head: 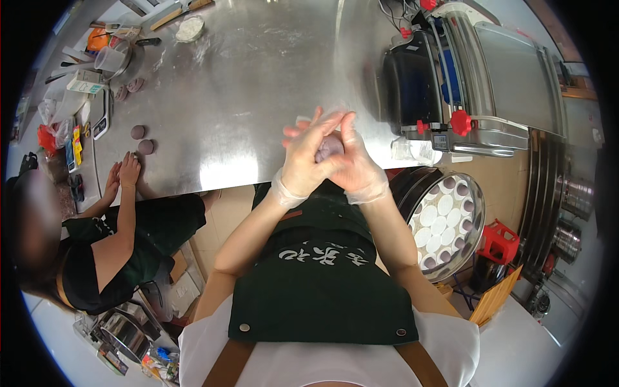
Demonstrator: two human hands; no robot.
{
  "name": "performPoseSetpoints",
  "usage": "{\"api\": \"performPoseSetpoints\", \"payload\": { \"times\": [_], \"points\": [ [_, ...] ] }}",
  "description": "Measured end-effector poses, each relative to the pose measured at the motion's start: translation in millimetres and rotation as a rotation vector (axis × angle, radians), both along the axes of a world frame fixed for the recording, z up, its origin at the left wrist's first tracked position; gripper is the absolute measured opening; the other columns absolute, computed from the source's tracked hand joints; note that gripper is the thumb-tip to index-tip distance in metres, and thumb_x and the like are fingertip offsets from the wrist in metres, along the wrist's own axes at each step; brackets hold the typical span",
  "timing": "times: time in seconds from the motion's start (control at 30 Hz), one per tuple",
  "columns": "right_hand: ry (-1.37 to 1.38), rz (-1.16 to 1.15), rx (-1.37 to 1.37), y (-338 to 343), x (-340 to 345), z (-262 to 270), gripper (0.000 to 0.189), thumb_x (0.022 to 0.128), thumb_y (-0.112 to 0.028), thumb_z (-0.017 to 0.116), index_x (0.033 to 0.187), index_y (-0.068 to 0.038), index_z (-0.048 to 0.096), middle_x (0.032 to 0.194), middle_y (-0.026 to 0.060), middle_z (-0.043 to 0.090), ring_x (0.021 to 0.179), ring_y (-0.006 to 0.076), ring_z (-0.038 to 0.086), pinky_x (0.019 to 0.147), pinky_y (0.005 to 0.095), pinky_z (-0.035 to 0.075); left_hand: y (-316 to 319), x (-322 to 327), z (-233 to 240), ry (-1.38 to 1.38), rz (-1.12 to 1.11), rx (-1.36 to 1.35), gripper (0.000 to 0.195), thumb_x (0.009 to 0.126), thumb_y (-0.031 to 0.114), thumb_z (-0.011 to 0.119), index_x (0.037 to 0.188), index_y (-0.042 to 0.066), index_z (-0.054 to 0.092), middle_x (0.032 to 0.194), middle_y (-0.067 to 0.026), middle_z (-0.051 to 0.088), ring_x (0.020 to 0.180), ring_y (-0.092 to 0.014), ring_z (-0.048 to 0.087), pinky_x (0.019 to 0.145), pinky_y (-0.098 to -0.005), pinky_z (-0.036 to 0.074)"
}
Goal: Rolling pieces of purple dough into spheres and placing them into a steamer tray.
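Between my two palms, over the near edge of the steel table (251, 121), sits a ball of purple dough (330, 148). My left hand (309, 150) and my right hand (355, 159) both wear clear plastic gloves and are cupped round it from either side, fingertips touching at the top. Part of the ball is hidden by the fingers. To my right a round steamer tray (447, 220) holds white paper rounds, several with purple dough balls on them around the rim.
At the left a co-worker's hands (126, 171) rest by two purple dough balls (145, 146). Beyond lie shaped dough pieces (135, 85), a scale (101, 116) and a bowl of flour (190, 29). A dough-rolling machine (449, 82) stands right, a red stool (499, 242) below it.
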State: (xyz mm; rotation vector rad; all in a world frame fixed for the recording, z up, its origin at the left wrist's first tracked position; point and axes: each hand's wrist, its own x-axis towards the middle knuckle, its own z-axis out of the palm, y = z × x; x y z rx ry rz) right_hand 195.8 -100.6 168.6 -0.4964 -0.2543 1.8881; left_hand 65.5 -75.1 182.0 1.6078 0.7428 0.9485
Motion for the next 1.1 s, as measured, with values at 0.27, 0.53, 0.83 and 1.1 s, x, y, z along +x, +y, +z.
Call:
{"api": "performPoseSetpoints", "payload": {
  "times": [0.27, 0.53, 0.83, 1.1],
  "points": [
    [-0.134, -0.279, -0.009, -3, -16, 11, 0.063, 0.105, -0.046, 0.044, 0.149, -0.001, 0.038, 0.149, 0.0150, 0.045, 0.138, 0.0266, 0.044, 0.116, 0.0422, 0.034, 4, 12, -10, 0.200, 0.121, 0.210, 0.069, 0.079, 0.024, 0.079, 0.140, 0.005, 0.055, 0.154, -0.0244, 0.042, 0.150, -0.040, 0.029, 0.122, -0.0574, 0.008],
    [-0.049, -0.209, 0.131, 1, -26, -5, 0.073, 0.100, -0.057, 0.048, 0.149, -0.003, 0.039, 0.148, 0.0148, 0.047, 0.142, 0.0293, 0.039, 0.118, 0.0442, 0.033, 1, 5, -26, -0.242, 0.056, -0.150, 0.054, 0.086, 0.005, 0.072, 0.137, 0.000, 0.055, 0.138, -0.0174, 0.060, 0.129, -0.026, 0.056, 0.108, -0.0363, 0.042],
    [-0.045, 0.103, -0.121, 8, 5, 16, 0.083, 0.096, -0.064, 0.047, 0.142, 0.005, 0.044, 0.143, 0.0194, 0.051, 0.133, 0.0301, 0.051, 0.113, 0.0457, 0.041, 15, 0, 6, 0.333, 0.113, 0.321, 0.106, 0.066, 0.032, 0.088, 0.150, -0.005, 0.035, 0.160, -0.0334, 0.019, 0.153, -0.045, 0.010, 0.115, -0.0694, -0.001],
    [-0.167, -0.491, -0.094, -7, -45, 23, 0.064, 0.102, -0.054, 0.049, 0.133, 0.001, 0.053, 0.143, 0.0131, 0.049, 0.140, 0.0273, 0.042, 0.117, 0.0413, 0.034, -19, 34, -28, -0.406, 0.357, -0.225, 0.008, 0.099, 0.006, 0.060, 0.102, 0.000, 0.064, 0.124, -0.0176, 0.069, 0.134, -0.032, 0.052, 0.119, -0.0425, 0.028]
  ]
}}
